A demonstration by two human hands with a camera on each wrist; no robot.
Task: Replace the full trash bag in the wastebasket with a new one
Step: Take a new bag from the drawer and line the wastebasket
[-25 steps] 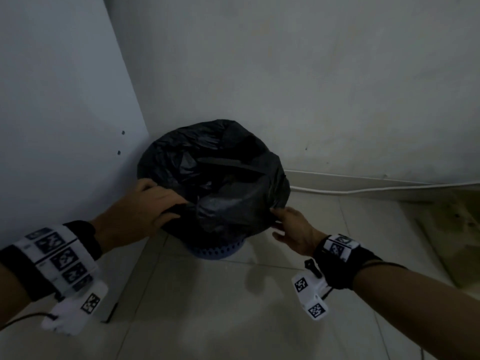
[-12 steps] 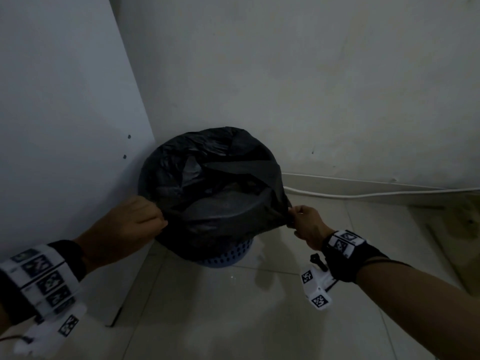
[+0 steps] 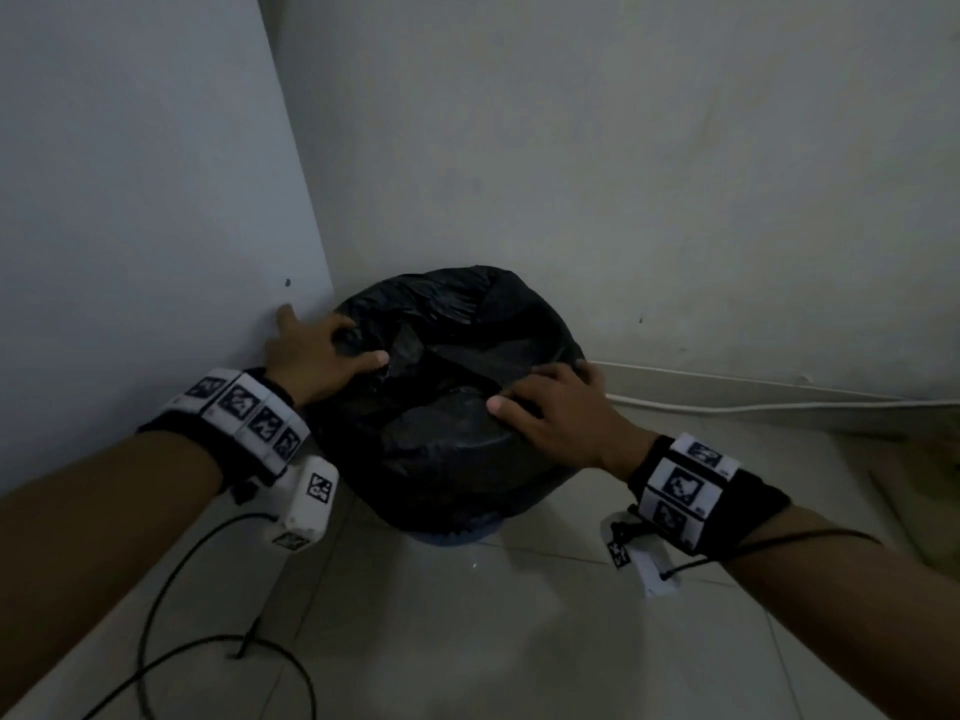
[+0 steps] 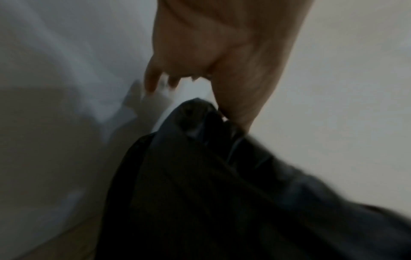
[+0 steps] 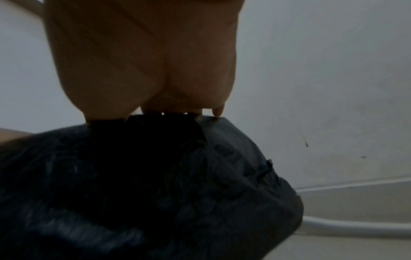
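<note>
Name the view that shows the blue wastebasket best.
Head view: only there does the wastebasket show, a blue strip of its base below the black bag. Both wrist views show only bag, hand and wall; the basket is hidden.

Dim corner, pale walls (image 3: 675, 174) meeting.
Light tiled floor (image 3: 493, 641) below, white cable (image 3: 779, 406) running along what looks like the skirting, right side.
</note>
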